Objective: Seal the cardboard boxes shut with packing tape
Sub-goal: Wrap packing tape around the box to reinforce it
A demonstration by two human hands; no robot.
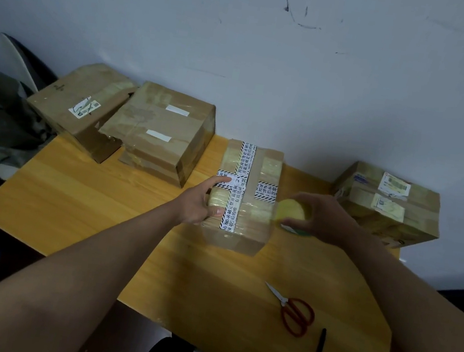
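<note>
Curling around a yellowish tape roll (291,212), the right hand (323,218) holds it just beside the right side of the middle box (244,195), while the left hand (198,202) grips that box's left edge, thumb on top. The box sits mid-desk toward the far edge of the desk (102,202). If the left hand's hold slackens, pulling tape would likely drag the light box sideways and lay the strip crooked. Scissors (293,312) lie near the front right corner, out of easy reach for cutting.
</note>
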